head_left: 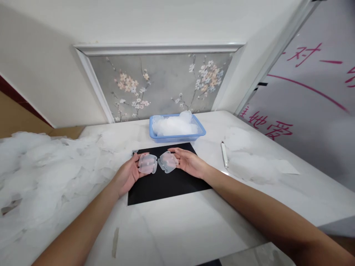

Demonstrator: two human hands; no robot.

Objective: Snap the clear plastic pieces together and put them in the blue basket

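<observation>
Above a black mat (166, 188), my two hands hold up a pair of thin, frosted translucent plastic pieces with notched, lobed outlines. The left piece (148, 163) rests against the fingers of my left hand (129, 173), which show pink through it. My right hand (190, 162) grips the right piece (168, 162) by its outer edge, fingers partly behind it. The inner edges of both pieces lie close side by side, with a narrow gap between. What exactly these pieces are, I cannot tell.
Behind the mat stands a blue basket (177, 139) holding similar frosted pieces. A large heap of translucent pieces (41, 173) spreads over the left of the white marbled table (172, 229). To the right lie a white pen-like tool (224, 154) and more pieces (252, 168).
</observation>
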